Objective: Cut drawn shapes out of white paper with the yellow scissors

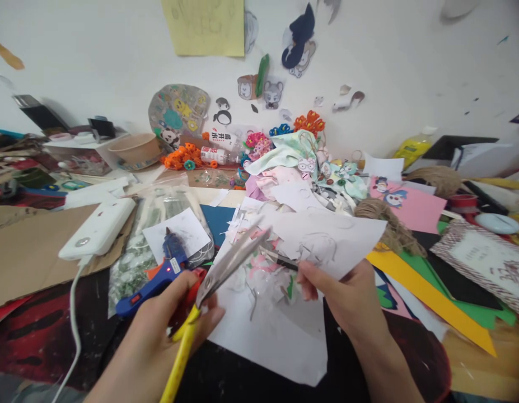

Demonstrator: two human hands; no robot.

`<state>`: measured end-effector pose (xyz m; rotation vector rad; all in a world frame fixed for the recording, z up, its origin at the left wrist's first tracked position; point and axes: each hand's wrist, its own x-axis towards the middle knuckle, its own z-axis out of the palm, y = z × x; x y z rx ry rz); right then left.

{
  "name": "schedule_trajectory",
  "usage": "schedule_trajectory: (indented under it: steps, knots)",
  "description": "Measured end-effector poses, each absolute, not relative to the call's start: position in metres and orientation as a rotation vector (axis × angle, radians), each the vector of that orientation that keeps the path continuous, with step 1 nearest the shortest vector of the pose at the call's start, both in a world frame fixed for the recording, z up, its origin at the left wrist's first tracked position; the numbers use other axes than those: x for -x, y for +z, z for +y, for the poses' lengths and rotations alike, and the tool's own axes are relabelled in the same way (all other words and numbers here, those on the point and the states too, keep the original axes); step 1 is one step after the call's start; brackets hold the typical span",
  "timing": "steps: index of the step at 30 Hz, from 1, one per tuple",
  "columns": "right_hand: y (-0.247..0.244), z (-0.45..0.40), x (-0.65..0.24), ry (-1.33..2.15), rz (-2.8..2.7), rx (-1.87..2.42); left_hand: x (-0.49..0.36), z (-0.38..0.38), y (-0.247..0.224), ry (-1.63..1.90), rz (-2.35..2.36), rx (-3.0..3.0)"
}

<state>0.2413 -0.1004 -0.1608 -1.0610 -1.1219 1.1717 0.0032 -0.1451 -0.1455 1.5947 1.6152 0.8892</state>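
My left hand (175, 319) is closed round the scissors (229, 263), which have red and yellow handles; their blades stand slightly apart and point up and to the right. My right hand (343, 296) pinches the lower edge of a white paper sheet (355, 235) with faint pencil drawings. A thin dark piece lies by my right fingertips; I cannot make out whether they hold it. Below is another white sheet (280, 347) bearing paper scraps and clear plastic bits. The blue glue gun (173, 274) rests on its side just left of the scissors.
On the left are a white power strip (99, 226), its cable and cardboard (36, 246). Fabric pieces (288, 151), orange yarn flowers (186, 157) and a bottle lie at the back. Twine (380, 215), pink card (410, 204) and a yellow strip (435, 302) are on the right.
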Motion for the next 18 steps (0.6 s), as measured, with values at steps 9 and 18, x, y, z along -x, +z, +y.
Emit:
schedule_trajectory:
  steps: [9, 18]
  knots:
    - [-0.171, -0.099, -0.247, 1.319, -1.24, 0.849, -0.082, -0.129, -0.148, 1.206, 1.378, -1.374]
    - [-0.17, -0.102, -0.247, 1.36, -1.22, 0.89, -0.097, -0.129, -0.145, 1.363, 1.333, -1.257]
